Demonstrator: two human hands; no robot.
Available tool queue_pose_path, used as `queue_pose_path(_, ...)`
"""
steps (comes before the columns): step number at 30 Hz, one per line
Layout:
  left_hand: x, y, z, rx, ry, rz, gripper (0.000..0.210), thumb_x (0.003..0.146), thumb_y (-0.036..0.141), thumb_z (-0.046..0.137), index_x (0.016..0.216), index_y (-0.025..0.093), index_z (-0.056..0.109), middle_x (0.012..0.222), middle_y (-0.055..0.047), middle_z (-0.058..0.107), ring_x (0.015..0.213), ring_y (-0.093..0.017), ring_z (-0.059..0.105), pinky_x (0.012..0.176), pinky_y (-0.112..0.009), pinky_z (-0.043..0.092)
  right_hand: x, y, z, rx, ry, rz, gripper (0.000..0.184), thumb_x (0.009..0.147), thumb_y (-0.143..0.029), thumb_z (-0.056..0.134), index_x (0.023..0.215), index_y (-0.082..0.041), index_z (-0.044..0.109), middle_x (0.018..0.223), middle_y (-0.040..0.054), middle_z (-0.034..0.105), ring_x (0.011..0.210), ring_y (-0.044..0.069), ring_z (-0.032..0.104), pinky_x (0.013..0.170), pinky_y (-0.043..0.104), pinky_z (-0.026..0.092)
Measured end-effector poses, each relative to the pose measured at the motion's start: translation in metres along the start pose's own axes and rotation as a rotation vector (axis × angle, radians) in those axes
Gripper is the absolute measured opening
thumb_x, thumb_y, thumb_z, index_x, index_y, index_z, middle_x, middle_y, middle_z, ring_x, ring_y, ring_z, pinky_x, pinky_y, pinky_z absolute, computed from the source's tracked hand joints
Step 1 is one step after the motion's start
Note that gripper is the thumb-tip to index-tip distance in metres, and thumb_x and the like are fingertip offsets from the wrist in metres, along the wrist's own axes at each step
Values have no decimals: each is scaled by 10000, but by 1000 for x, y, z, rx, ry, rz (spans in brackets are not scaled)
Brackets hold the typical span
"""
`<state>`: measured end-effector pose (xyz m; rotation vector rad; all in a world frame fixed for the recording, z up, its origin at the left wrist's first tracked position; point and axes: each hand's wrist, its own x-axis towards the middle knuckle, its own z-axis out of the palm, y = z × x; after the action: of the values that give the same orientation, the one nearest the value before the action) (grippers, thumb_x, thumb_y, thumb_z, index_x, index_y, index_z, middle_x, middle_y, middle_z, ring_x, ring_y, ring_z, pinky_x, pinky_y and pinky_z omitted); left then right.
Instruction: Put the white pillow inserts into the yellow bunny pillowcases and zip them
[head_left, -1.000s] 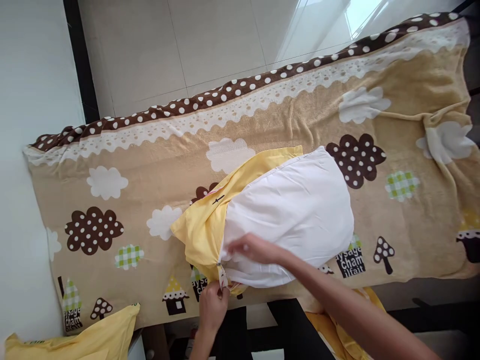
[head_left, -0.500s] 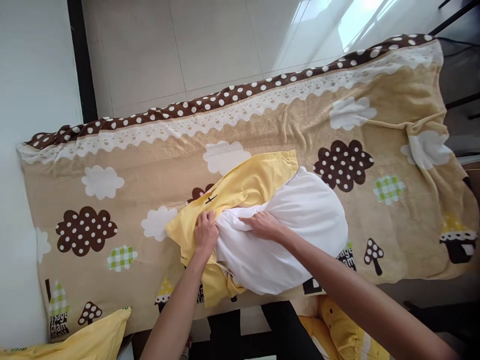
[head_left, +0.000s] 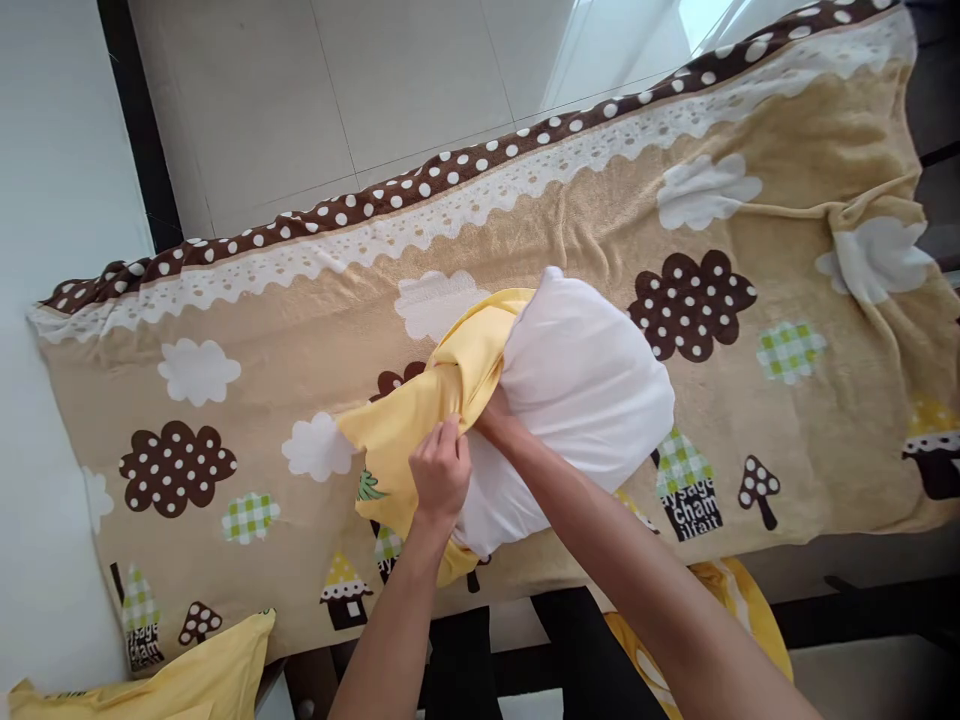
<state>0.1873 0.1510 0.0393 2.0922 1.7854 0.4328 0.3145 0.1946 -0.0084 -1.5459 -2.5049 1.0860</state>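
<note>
At the pillow's point(head_left: 591, 375) eight o'clock, the left hand point(head_left: 441, 468) pinches the cover point(head_left: 405, 425); the right hand point(head_left: 495, 420), fingers unreadable, seemingly tucks inside, next needing slack.

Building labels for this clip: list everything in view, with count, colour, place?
Pillow: 1, white, centre, partly inside the pillowcase
Pillowcase: 1, yellow, around the pillow's left end
Blanket: 1, beige with printed pattern, spread across the frame
Yellow cloth item: 1, bottom left corner
Yellow-and-white item: 1, bottom, right of the legs
Floor: 1, grey tiles, top
Wall: 1, pale, left
Strip: 1, black, between wall and floor
Furniture below the blanket: count unclear, brown and dark, bottom edge
Legs: 2, black-clad, bottom centre
Left hand: 1, bare, gripping the pillowcase
Right hand: 1, bare, mostly hidden under the pillowcase
</note>
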Motion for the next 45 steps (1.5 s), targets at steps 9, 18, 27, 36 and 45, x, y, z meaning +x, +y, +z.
queue_pose_path(9, -86, -30, 26, 27, 21, -204, 206, 878, 105, 483, 1052, 184, 559, 924, -78, 592, 916, -241, 589, 819, -373, 487, -57, -5, 2, -94, 242, -137, 355, 995, -239, 472, 1267, -117, 665, 1309, 170, 659, 1354, 296, 507, 1195, 520, 324)
queue_pose_path(18, -125, -2, 5, 44, -21, 129, 249, 865, 56, 502, 1067, 166, 598, 1009, -105, 622, 1009, -235, 589, 931, -395, 458, -196, 9, 77, -260, 151, -271, 874, 802, 88, 345, 1582, -303, 295, 1505, 9, 537, 1368, 156, 506, 1026, 372, 433)
queue_pose_path(27, -102, 19, -15, 406, -1015, -33, 271, 912, 307, 554, 947, 121, 749, 947, -194, 720, 959, -324, 658, 964, -496, 425, -78, -12, 35, -211, -86, -474, 268, 974, -113, 474, 1022, -135, 736, 986, 119, 736, 985, 231, 625, 918, 418, 441)
queue_pose_path(36, -69, 13, 1, 462, -1302, -66, 404, 666, 327, 847, 993, 102, 768, 1016, -223, 740, 1004, -387, 672, 977, -535, 428, -37, -69, 1, -242, -384, -388, 293, 948, -101, 494, 887, -143, 778, 903, 121, 754, 1003, 268, 631, 885, 397, 401)
queue_pose_path(45, -122, 52, -21, 302, -1152, 30, 383, 897, 41, 447, 1150, 121, 723, 926, -180, 729, 975, -311, 675, 912, -483, 482, -40, -27, 20, -224, -450, -84, 309, 915, -68, 465, 935, -71, 774, 887, 192, 754, 832, 269, 711, 670, 329, 452)
